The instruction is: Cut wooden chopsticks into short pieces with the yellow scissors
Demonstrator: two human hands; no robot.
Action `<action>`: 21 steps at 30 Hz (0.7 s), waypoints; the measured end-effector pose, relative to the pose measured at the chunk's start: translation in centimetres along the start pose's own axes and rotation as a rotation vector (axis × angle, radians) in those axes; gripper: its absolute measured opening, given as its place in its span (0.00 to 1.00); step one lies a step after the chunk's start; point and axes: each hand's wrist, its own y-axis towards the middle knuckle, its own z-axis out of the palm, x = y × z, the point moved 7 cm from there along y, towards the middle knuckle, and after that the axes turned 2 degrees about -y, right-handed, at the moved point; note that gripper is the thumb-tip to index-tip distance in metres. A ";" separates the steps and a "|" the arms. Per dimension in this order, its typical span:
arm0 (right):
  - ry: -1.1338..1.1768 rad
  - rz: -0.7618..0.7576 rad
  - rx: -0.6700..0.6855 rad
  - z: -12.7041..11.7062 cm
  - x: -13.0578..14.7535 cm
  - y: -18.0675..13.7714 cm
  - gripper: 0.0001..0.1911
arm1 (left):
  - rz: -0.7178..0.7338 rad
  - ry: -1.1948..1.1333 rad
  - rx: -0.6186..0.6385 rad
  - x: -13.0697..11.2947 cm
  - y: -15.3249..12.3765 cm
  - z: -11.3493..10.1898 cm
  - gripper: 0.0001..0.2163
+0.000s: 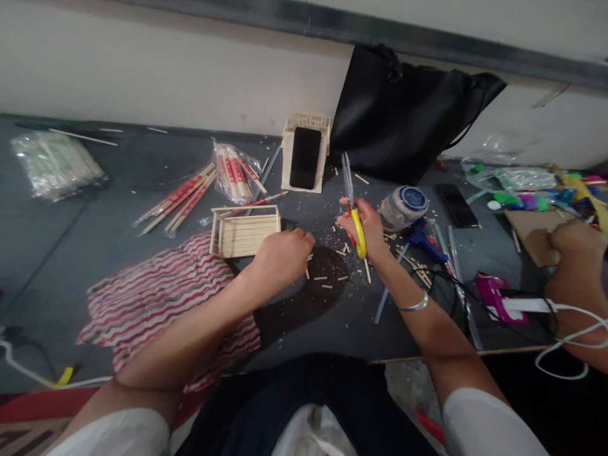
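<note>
While a clear packet (57, 163) lies well to the left of the stick tray (247, 235) on the grey desk (42, 234), a striped cloth (166, 291) spreads on the tray's near left side. Red-wrapped chopsticks (190, 190) fan out beyond the tray to its left, and a bag of more chopsticks (234, 172) sits behind it. The tray itself is an open, pale frame with a slatted base. At its near right corner is the person's left hand (285, 252), fingers curled in; whether it touches the tray or pinches anything cannot be told. Behind and right of the tray, a phone (305, 158) leans on a pale stand (286, 174). Short stick offcuts (320, 278) are scattered to the tray's right. Farther right of the tray, the right hand (370, 229) is partly closed around the red and yellow handles of a pair of scissors (360, 233), whose blades point away from the person. On past that hand, still to the tray's right, come a blue-lidded jar (403, 209), a blue glue gun (426, 240), another phone (456, 206) and, farthest from the tray, a co-worker's hand (577, 239) on brown card (532, 237).
</note>
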 end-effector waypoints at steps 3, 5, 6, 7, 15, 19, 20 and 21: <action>-0.003 0.002 0.011 0.2 0.0 -0.2 0.21 | 0.138 -0.219 -0.093 -1.0 -1.0 -2.0 0.13; -0.011 0.005 0.022 0.3 0.0 -0.2 0.21 | 0.258 -0.353 -0.058 -2.0 -1.5 -2.4 0.12; -0.012 0.007 0.025 0.4 0.0 -0.2 0.21 | 0.277 -0.374 -0.032 -2.3 -1.6 -2.2 0.12; -0.008 0.010 0.023 0.5 0.0 -0.2 0.21 | 0.256 -0.351 -0.013 -2.3 -1.5 -2.0 0.12; -0.047 -0.018 -0.037 -0.2 0.6 -0.2 0.21 | 0.187 -0.055 0.166 -3.2 -0.2 2.5 0.13; -0.059 -0.044 -0.055 -0.6 0.8 -0.1 0.21 | 0.180 -0.050 0.202 -3.3 -0.2 3.4 0.13; -0.056 -0.042 -0.055 -0.6 0.7 0.0 0.21 | 0.186 -0.058 0.206 -3.3 -0.2 3.5 0.13; -0.052 -0.036 -0.053 -0.6 0.5 0.1 0.21 | 0.189 -0.067 0.208 -3.3 -0.3 3.6 0.13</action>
